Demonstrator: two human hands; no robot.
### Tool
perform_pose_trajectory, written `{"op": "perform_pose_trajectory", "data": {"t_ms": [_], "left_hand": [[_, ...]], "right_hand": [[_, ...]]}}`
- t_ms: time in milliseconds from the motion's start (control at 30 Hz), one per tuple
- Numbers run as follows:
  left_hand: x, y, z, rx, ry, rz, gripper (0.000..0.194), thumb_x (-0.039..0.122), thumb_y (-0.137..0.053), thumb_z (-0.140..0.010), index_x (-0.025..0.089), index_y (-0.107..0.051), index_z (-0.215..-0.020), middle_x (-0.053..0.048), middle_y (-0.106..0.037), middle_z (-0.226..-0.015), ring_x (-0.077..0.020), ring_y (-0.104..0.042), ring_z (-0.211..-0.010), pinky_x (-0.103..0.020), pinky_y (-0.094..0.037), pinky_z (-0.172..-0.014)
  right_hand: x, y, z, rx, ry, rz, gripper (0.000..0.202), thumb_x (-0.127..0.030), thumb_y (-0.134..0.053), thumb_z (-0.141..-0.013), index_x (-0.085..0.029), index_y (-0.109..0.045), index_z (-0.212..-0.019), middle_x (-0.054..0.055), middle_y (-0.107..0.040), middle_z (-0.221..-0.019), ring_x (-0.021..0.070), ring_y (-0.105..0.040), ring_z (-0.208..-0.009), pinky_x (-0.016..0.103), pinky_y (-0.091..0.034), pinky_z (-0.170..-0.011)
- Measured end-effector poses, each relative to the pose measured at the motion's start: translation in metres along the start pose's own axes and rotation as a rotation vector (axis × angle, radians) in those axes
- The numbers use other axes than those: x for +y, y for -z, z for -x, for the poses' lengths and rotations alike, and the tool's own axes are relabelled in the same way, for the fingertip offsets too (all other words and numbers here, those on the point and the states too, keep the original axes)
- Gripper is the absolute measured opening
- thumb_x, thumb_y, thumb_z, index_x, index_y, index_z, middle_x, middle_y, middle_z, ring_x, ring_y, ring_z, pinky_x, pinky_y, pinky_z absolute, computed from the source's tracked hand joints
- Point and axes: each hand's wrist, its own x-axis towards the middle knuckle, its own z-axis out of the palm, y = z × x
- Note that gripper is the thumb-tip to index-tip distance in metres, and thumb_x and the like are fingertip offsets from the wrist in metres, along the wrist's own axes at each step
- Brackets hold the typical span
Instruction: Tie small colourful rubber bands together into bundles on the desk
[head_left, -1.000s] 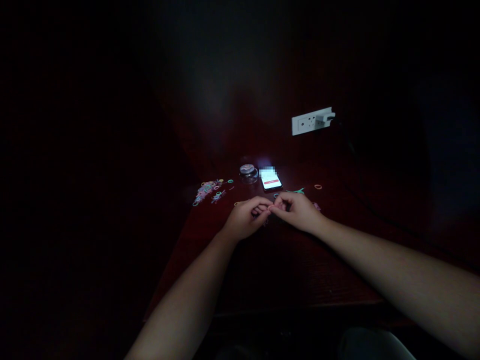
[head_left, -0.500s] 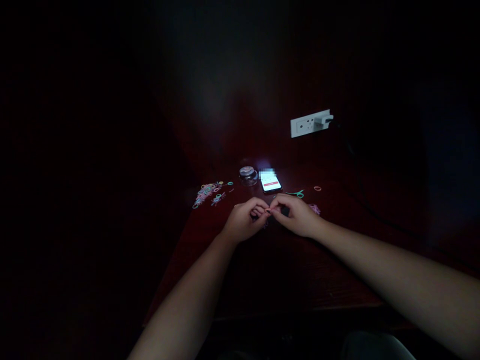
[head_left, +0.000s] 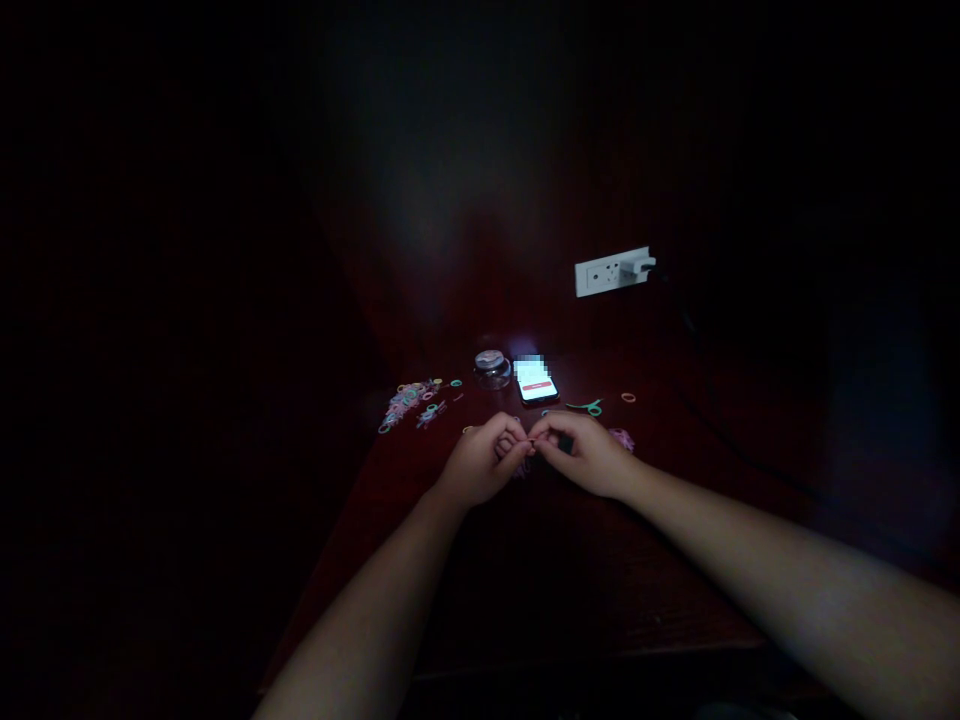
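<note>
Left hand (head_left: pixel 484 462), right hand (head_left: pixel 583 455) both pinching band (head_left: pixel 532 441); lies between them, long axis roughly sideways, neither hand nearer.

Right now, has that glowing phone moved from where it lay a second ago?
No. The phone keeps its place below and left of the wall socket in the picture, right of the jar; the whole view shifted.

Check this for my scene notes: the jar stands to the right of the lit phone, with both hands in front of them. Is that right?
Not quite: the jar stands to the left of the lit phone, as the head view shows. The left hand and right hand are indeed in front of them.
</note>
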Motion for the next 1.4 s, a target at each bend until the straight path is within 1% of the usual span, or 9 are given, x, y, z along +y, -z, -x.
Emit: {"op": "perform_pose_trajectory", "data": {"t_ms": [167,267,400,567,767,933,1100,1267,1400], "left_hand": [[-0.0027,0.0003,0.0002,0.009,-0.002,-0.020,0.010,0.027,-0.059,-0.088,0.017,-0.057,-0.088,-0.001,-0.065,-0.072,-0.0092,-0.060,-0.060,-0.017,-0.046,-0.055],[-0.0024,0.0013,-0.0003,0.018,-0.005,-0.051,0.012,0.028,-0.061,-0.087,0.016,-0.059,-0.086,0.000,-0.063,-0.070,-0.0084,-0.058,-0.058,-0.017,-0.045,-0.055],[-0.0015,0.0020,-0.0006,0.023,-0.012,-0.056,0.012,0.028,-0.062,-0.087,0.016,-0.061,-0.085,-0.001,-0.064,-0.073,-0.0087,-0.058,-0.061,-0.018,-0.046,-0.058],[-0.0028,0.0015,-0.0008,0.035,0.022,-0.058,0.012,0.028,-0.062,-0.086,0.016,-0.061,-0.085,-0.001,-0.064,-0.073,-0.0091,-0.059,-0.062,-0.019,-0.047,-0.059],[-0.0024,0.0013,-0.0023,0.110,0.020,-0.071,0.011,0.027,-0.064,-0.084,0.017,-0.062,-0.083,-0.003,-0.069,-0.079,-0.0108,-0.063,-0.066,-0.021,-0.050,-0.063],[-0.0021,0.0017,-0.0020,0.132,-0.027,-0.099,0.008,0.025,-0.065,-0.083,0.018,-0.064,-0.087,-0.003,-0.069,-0.082,-0.0117,-0.064,-0.071,-0.022,-0.051,-0.066],[-0.0028,0.0021,-0.0019,0.119,-0.083,-0.130,0.008,0.023,-0.062,-0.086,0.018,-0.067,-0.091,-0.003,-0.070,-0.087,-0.0120,-0.064,-0.076,-0.022,-0.050,-0.070],[-0.0036,0.0023,-0.0025,0.096,-0.061,-0.150,0.007,0.025,-0.066,-0.084,0.018,-0.068,-0.085,-0.002,-0.069,-0.080,-0.0120,-0.062,-0.071,-0.023,-0.048,-0.067],[-0.0048,0.0025,-0.0025,0.086,-0.070,-0.155,0.005,0.023,-0.067,-0.083,0.019,-0.069,-0.084,0.000,-0.070,-0.077,-0.0106,-0.061,-0.068,-0.021,-0.048,-0.065]], "right_hand": [[0.0014,0.0005,-0.0006,0.018,0.049,0.031,0.009,-0.016,-0.057,-0.086,-0.017,-0.066,-0.083,0.002,-0.060,-0.072,0.0140,-0.055,-0.068,0.027,-0.043,-0.064],[0.0028,-0.0001,-0.0009,0.033,0.052,0.012,0.008,-0.018,-0.058,-0.086,-0.017,-0.065,-0.082,0.001,-0.059,-0.072,0.0138,-0.055,-0.067,0.027,-0.043,-0.064],[0.0042,0.0003,-0.0013,0.042,0.045,0.001,0.007,-0.018,-0.059,-0.086,-0.017,-0.064,-0.080,0.001,-0.058,-0.071,0.0137,-0.055,-0.067,0.026,-0.043,-0.064],[0.0036,0.0015,-0.0013,0.034,0.042,-0.002,0.007,-0.016,-0.059,-0.085,-0.017,-0.063,-0.079,0.000,-0.057,-0.072,0.0131,-0.055,-0.067,0.026,-0.043,-0.063],[0.0040,0.0004,-0.0014,0.027,0.031,0.009,0.006,-0.016,-0.061,-0.084,-0.017,-0.063,-0.079,0.001,-0.058,-0.073,0.0129,-0.055,-0.067,0.026,-0.043,-0.064],[0.0052,0.0002,-0.0010,0.027,0.042,0.020,0.006,-0.015,-0.061,-0.083,-0.017,-0.063,-0.078,0.000,-0.058,-0.072,0.0126,-0.055,-0.067,0.025,-0.043,-0.064],[0.0063,0.0000,-0.0015,0.022,0.028,0.020,0.005,-0.016,-0.062,-0.083,-0.017,-0.064,-0.079,0.001,-0.060,-0.074,0.0127,-0.055,-0.067,0.025,-0.043,-0.065],[0.0074,0.0013,-0.0023,0.021,0.018,0.049,0.006,-0.016,-0.062,-0.083,-0.017,-0.065,-0.077,0.000,-0.059,-0.071,0.0132,-0.055,-0.067,0.026,-0.043,-0.064],[0.0087,0.0007,-0.0026,0.033,0.013,0.049,0.007,-0.016,-0.062,-0.082,-0.017,-0.065,-0.076,0.001,-0.060,-0.072,0.0131,-0.055,-0.067,0.026,-0.043,-0.064]]}}
